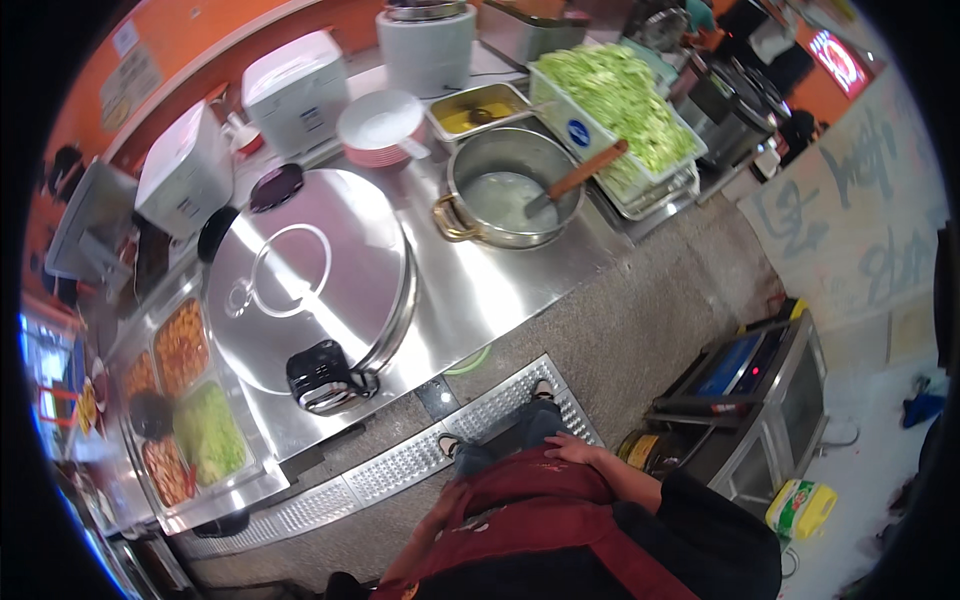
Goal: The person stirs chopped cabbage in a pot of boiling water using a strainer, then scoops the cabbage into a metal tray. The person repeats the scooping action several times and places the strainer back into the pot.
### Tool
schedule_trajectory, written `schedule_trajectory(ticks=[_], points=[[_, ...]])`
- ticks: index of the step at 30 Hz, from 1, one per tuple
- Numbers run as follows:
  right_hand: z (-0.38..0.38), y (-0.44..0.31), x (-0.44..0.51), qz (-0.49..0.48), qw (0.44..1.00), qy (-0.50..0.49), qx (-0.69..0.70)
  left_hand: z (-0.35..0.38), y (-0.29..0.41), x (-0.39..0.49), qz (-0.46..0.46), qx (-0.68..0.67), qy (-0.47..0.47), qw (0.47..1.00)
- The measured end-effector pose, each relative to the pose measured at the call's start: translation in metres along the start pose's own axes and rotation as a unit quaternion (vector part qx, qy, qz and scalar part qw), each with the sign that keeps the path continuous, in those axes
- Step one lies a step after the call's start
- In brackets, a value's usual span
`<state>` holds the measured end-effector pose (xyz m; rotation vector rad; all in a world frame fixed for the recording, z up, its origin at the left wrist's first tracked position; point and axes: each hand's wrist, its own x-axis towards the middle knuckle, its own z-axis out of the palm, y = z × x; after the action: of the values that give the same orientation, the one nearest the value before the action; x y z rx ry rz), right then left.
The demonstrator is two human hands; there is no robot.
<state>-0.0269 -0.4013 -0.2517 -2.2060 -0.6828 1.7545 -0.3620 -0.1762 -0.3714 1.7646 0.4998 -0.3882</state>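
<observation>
My right hand lies against the dark red apron at my waist, fingers somewhat apart with nothing visible in them. My left hand is at the apron's other side; its fingers are mostly hidden. Before me, on a steel counter, sits a large round electric griddle with its lid down and black handles. Right of it stands a steel pot of whitish liquid, a wooden-handled spatula leaning inside. Shredded green vegetable is heaped in a white tub beyond the pot.
Left are food pans with chopped fillings. Behind the griddle stand a stack of plates, a steel tray of yellow liquid and white box-shaped containers. A metal floor grating runs underfoot. A cabinet appliance and yellow jug stand right.
</observation>
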Motion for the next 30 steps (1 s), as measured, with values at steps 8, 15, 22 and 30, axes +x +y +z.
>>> schedule_trajectory(ticks=[8, 15, 22, 30], points=[[0.002, 0.156, -0.065, 0.029, 0.8, 0.133, 0.585, -0.041, 0.032, 0.104, -0.289, 0.292, -0.188, 0.892], [0.018, 0.221, -0.084, 0.159, 0.867, 0.284, 0.377, -0.01, 0.206, 0.314, -0.102, 0.125, 0.033, 0.986], [0.003, 0.128, -0.07, 0.114, 0.944, 0.252, 0.178, 0.06, 0.325, 0.426, -0.108, 0.249, 0.039, 0.962], [0.016, 0.119, -0.067, 0.147, 0.925, 0.269, 0.223, 0.039, 0.33, 0.497, -0.12, 0.36, 0.191, 0.905]])
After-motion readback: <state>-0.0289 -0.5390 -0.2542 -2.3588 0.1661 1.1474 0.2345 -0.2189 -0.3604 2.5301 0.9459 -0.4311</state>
